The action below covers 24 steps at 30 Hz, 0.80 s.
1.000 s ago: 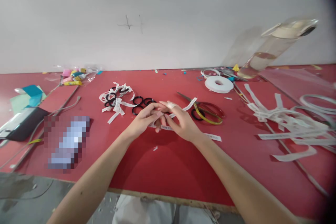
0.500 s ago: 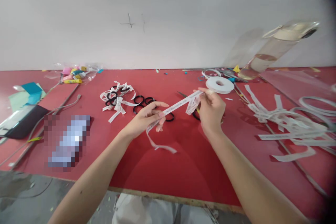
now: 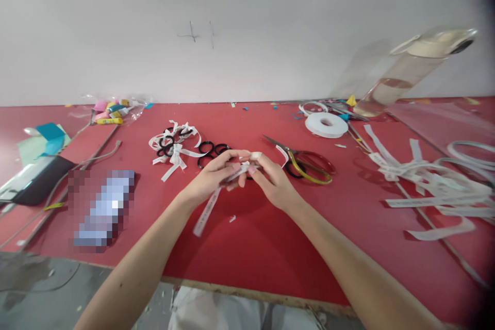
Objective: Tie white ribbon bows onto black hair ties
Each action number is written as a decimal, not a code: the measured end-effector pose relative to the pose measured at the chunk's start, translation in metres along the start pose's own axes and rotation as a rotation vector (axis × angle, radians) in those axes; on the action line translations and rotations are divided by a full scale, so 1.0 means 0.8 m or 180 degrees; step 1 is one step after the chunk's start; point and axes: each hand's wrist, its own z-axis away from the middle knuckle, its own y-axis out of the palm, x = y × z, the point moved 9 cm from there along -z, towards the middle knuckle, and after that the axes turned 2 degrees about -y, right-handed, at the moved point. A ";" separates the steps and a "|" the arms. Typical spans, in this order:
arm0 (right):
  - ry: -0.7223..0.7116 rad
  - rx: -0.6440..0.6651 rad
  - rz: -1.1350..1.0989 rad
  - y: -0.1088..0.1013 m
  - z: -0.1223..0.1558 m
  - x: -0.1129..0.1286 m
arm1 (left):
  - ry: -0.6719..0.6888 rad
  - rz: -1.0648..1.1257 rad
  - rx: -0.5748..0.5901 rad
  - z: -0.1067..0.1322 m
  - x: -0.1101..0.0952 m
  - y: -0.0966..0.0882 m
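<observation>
A red table [image 3: 255,255] runs across the view against a pale wall [image 3: 270,67], with grey floor [image 3: 27,283] visible at lower left. From the left, it carries a dark case [image 3: 38,180], a pixelated flat object [image 3: 106,206], a clear bag of colourful bits [image 3: 116,109], a cluster of bow-tied hair bands [image 3: 177,152], loose black bands [image 3: 213,150], scissors [image 3: 293,158], a white roll [image 3: 335,126], a leaning bottle [image 3: 415,69] and a heap of ribbons [image 3: 433,172]. The worn front edge [image 3: 251,293] crosses under both forearms; between them lies red surface with one small scrap [image 3: 232,218]. The left hand [image 3: 216,171], curled inward, pinches a printed white ribbon [image 3: 209,209], whose tail slants down to the left. The right hand [image 3: 271,178] meets it fingertip to fingertip, thumb and fingers gripping the ribbon's bunched part above the table. Another white stretch shows between the right hand and the scissors; whether it is the same ribbon, I cannot tell.
</observation>
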 end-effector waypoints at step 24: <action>-0.1403 0.0033 0.0894 -0.002 0.009 0.057 | -0.0844 0.0179 0.1280 0.011 0.039 0.058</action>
